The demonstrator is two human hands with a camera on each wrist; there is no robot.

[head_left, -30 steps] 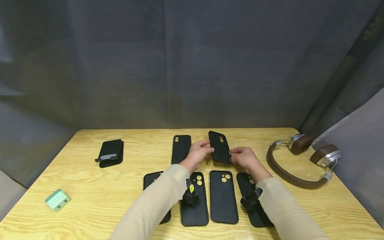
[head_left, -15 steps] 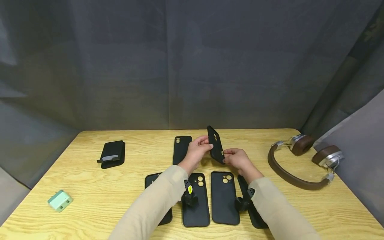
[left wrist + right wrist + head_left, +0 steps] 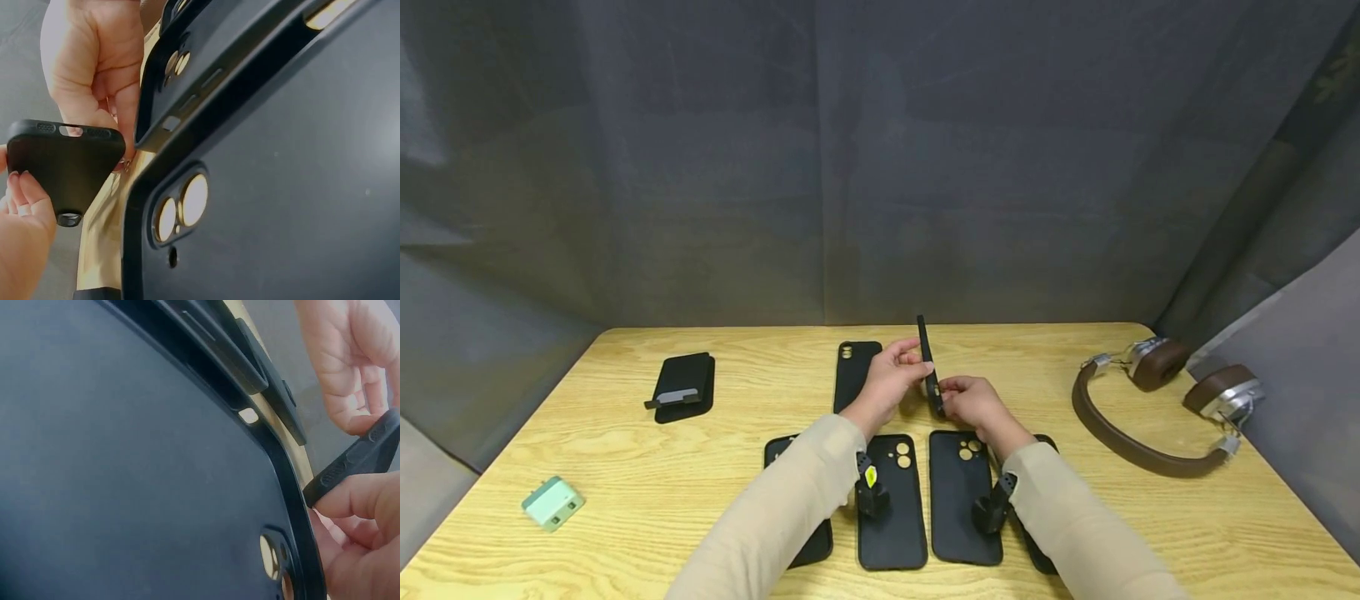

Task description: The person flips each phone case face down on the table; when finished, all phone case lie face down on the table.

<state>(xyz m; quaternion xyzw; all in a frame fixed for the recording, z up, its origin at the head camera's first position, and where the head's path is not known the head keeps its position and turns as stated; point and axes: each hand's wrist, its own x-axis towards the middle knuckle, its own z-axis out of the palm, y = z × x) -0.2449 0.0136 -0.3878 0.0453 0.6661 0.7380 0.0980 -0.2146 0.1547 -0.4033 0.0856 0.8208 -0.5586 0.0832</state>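
right now your left hand (image 3: 891,377) and right hand (image 3: 967,402) pinch 1 black case (image 3: 928,367) on edge above the desk (image 3: 625,467), fingers curled on its rims. such a thin grip could slip, and i judge the case may drop onto the 4 cases (image 3: 965,496) below and knock them askew.

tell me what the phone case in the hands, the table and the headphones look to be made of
Phone case, pinched by the left hand and right hand: likely soft silicone or rubbery plastic; matte black, no glare. Table: wood or wood-look laminate; pale yellow with visible grain, slight sheen. Headphones: brown band and cups look like leather or imitation, with shiny silver metal-looking hinges.
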